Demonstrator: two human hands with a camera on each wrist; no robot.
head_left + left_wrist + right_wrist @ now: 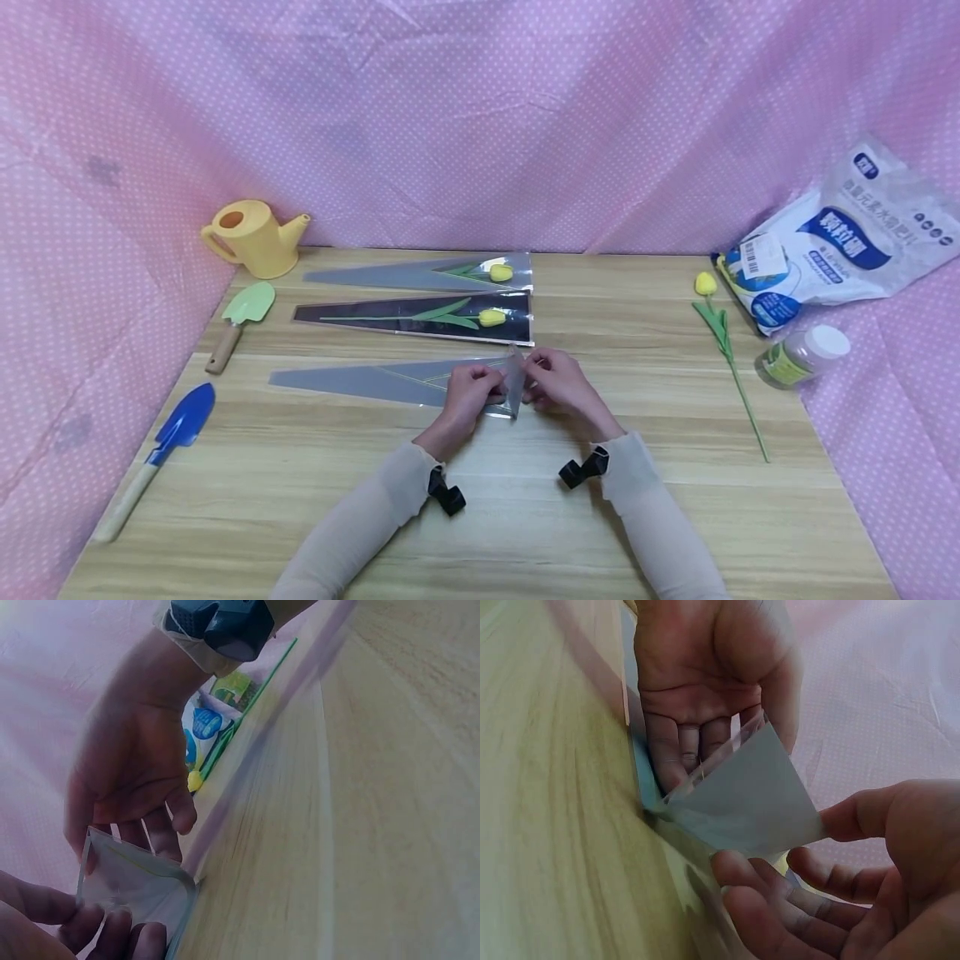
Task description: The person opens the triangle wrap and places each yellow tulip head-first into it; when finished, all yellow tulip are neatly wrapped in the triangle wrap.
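Observation:
A long tapered grey flower sleeve of clear film with gold lines lies on the table, its wide right end raised and parted into two layers. My left hand pinches the film near that mouth. From the other side, my right hand pinches the sleeve's edge between thumb and fingers. In the right wrist view the lifted grey layer stands as a folded corner between both hands. Behind it lie a black sleeve and another grey sleeve, each with a yellow tulip inside.
On the right lie a loose yellow tulip, a white-lidded jar and a white-and-blue bag. Along the left are a yellow watering can, a green trowel and a blue trowel. Pink dotted cloth surrounds the table.

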